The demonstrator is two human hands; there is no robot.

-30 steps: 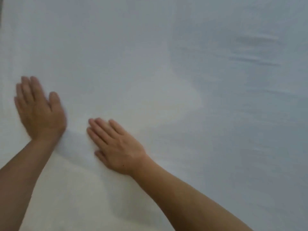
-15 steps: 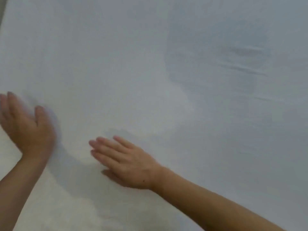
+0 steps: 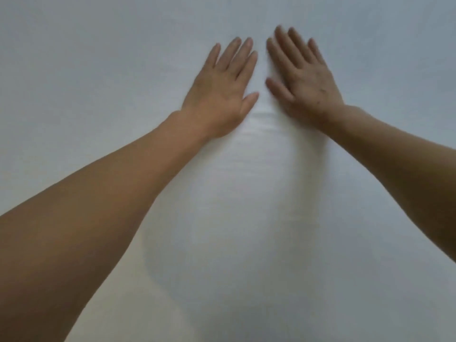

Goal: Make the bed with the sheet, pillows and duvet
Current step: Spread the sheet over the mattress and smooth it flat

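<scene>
Sheet (image 3: pixel 259 206) lay taut and white. Left hand (image 3: pixel 222 87) and right hand (image 3: pixel 301 80) pressed flat, fingers straight, gripping nothing, likely to smooth faint creases (image 3: pixel 264 117) between them.

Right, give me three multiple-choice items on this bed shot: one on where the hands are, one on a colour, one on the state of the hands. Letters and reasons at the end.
1. Where do the hands lie?
A. Side by side on the sheet, fingers pointing away from the person
B. One at each side edge of the picture
C. Both lifted off, holding a pillow

2. What colour is the sheet?
A. Dark blue
B. White
C. Red striped

3. How are the hands shaped?
A. Clenched in fists
B. Pinching a fold of cloth
C. Flat, fingers straight

Answers:
1 A: the left hand and the right hand rest close together, with a narrow gap between them.
2 B: the sheet is plain white, with only faint creases near the wrists.
3 C: both palms face down with fingers extended, gripping nothing.
</scene>
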